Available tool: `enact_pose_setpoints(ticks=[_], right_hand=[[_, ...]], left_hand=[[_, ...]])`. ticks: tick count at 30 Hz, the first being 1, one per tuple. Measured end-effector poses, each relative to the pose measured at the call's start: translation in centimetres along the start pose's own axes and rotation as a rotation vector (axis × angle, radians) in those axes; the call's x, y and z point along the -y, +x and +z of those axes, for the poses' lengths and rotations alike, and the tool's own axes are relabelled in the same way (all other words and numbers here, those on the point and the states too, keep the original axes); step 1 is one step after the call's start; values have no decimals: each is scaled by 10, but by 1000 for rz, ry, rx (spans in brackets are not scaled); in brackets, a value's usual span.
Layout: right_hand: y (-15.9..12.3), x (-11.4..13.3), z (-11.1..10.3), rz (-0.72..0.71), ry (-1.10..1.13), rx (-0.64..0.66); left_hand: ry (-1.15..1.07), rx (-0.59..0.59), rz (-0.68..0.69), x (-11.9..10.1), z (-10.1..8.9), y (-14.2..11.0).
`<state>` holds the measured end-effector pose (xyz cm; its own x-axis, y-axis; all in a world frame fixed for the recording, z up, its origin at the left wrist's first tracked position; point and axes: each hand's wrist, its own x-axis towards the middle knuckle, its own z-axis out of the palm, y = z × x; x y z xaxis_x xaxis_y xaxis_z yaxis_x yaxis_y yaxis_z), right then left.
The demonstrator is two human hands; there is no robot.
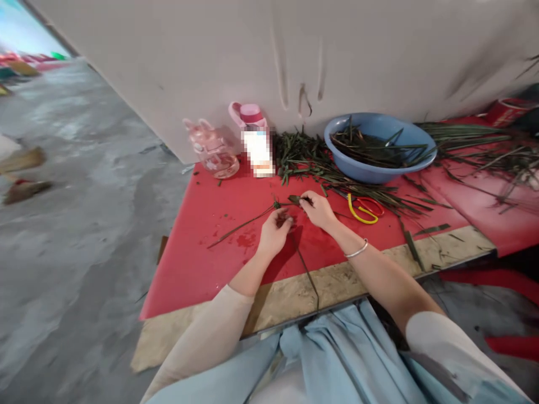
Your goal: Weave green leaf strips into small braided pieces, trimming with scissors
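My left hand (pixel 274 231) is closed, its fingertips curled at a small green knot (pixel 276 205) of plant strips. From this knot a long thin strip (pixel 240 228) runs out to the left over the red table cover. Another thin strip (pixel 306 267) trails from below my hands over the table's front edge. My right hand (pixel 319 210), with a silver bangle on the wrist, pinches a short, dark green leaf strip (pixel 293 199) just right of the knot. Scissors (pixel 362 213) with yellow and red handles lie to the right of my right hand.
Behind my hands are a pink clear jug (pixel 213 151), a pink-lidded bottle (pixel 251 113), a phone-like bright screen (pixel 259 152) and a heap of cut leaves (pixel 298 148). A blue basin (pixel 381 174) holds long leaves. More strips (pixel 467 137) spread right. A wall (pixel 202 62) stands behind.
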<state>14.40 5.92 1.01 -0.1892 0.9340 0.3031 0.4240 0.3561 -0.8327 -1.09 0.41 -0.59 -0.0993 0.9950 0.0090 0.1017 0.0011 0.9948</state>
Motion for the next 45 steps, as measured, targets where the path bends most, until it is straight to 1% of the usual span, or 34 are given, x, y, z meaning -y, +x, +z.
enact_pose_setpoints(ticks=[1,3,6,9,11,13,16,17,18,20,23,26,29,32,34,35,37,39,40,41,42,45], right_hand=[[8,-2,-2,10,-56,8],[22,-5,-6,14,-185,69],[32,-6,-13,-23,-402,197],[25,-6,-28,-96,-546,290],[15,-9,-46,-86,-634,297],[5,-17,-72,31,-772,242],[-7,-37,-115,291,-1002,119],[-10,-44,-128,366,-1046,98],[-12,-50,-139,404,-1062,100],[-19,-58,-154,356,-1054,147],[-35,-60,-158,158,-1007,222],[-51,-57,-156,56,-941,255],[-56,-63,-165,22,-851,247],[-49,-80,-184,13,-797,264],[-43,-91,-197,31,-806,276],[-40,-95,-202,51,-819,254],[-36,-95,-208,86,-847,145],[-34,-88,-208,86,-862,15],[-34,-83,-205,76,-864,-25],[-33,-77,-201,64,-861,-34],[-32,-72,-197,56,-854,-9],[-26,-65,-181,52,-817,144]], left_hand=[[98,1,45,1,1,-1],[259,8,120,1,2,-3],[356,43,142,1,1,-4],[357,70,109,3,-1,-4],[368,82,95,3,-1,-3],[392,87,90,3,-1,-4],[437,83,94,1,0,-4],[449,84,93,0,0,-4],[458,87,92,0,0,-4],[461,91,85,-1,0,-3],[449,92,65,-2,1,-3],[447,101,41,-3,1,-3],[464,107,26,-3,1,-3],[459,108,12,-2,1,-2],[425,112,1,-1,2,-2],[406,112,-4,0,2,-2],[383,109,-6,1,2,-2],[387,110,2,1,2,-2],[394,113,6,0,2,-2],[402,114,11,0,2,-2],[410,114,15,-1,2,-2],[436,113,20,-3,2,-2]])
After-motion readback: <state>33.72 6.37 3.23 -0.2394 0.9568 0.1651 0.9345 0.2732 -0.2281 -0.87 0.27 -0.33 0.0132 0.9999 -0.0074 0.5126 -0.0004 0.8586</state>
